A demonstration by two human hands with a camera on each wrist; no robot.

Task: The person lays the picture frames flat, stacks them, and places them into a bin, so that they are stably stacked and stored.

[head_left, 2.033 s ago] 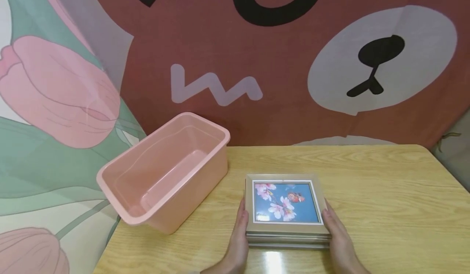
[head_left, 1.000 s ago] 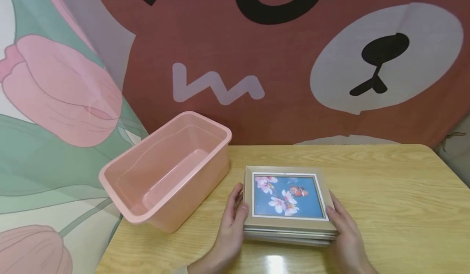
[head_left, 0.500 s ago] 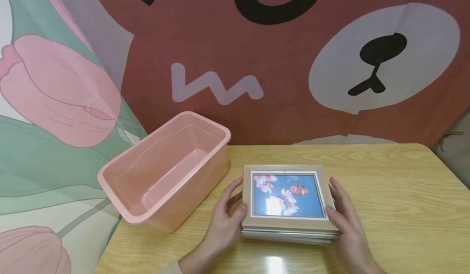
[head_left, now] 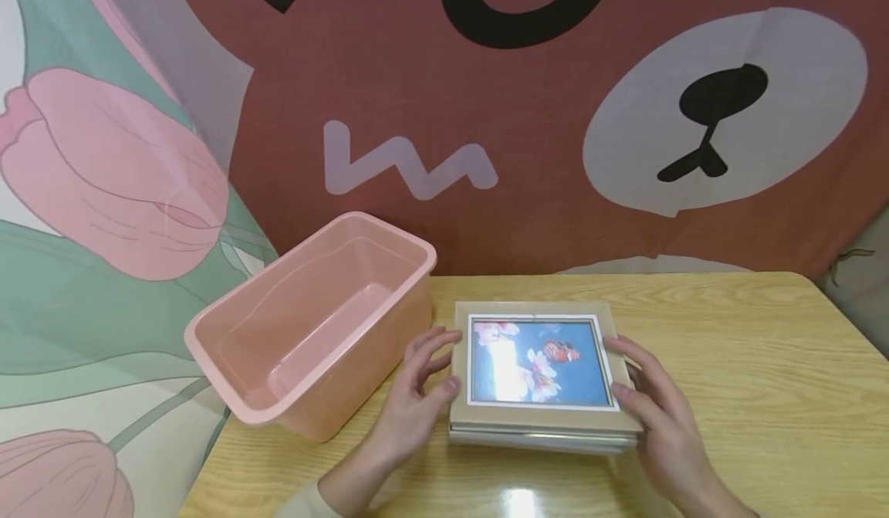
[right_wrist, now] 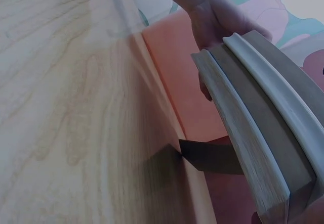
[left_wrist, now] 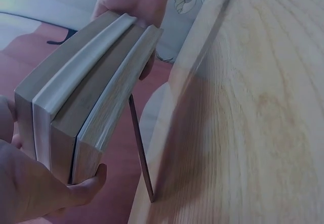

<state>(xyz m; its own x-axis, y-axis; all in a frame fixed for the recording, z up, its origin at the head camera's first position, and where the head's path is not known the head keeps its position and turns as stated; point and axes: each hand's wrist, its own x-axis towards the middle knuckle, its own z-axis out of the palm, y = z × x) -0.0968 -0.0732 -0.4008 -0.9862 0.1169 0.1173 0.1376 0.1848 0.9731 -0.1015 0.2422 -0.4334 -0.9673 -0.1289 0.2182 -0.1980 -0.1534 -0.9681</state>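
Observation:
Between my two hands is a stack of several picture frames (head_left: 542, 419). The top one has a tan border and a picture of pink blossoms and a butterfly on blue. My left hand (head_left: 406, 414) grips the stack's left side, and my right hand (head_left: 663, 421) grips its right side. Both wrist views show the stack (left_wrist: 88, 92) held above the table, its layered edges alternating tan and pale. From the bottom frame a thin stand leg (left_wrist: 140, 148) hangs down to the tabletop; the right wrist view shows this leg (right_wrist: 212, 157) as a flat dark panel.
A pink plastic bin (head_left: 375, 356) stands left of the stack, with nothing seen inside. The light wooden table (head_left: 750, 394) reaches back to a printed cloth (head_left: 528, 217) with a brown bear; another cloth (head_left: 104, 317) with tulips hangs at left.
The stack has risen from the table and shifted slightly away from me. Both hands have changed their hold, fingers now further along the sides. The bin has stayed in place.

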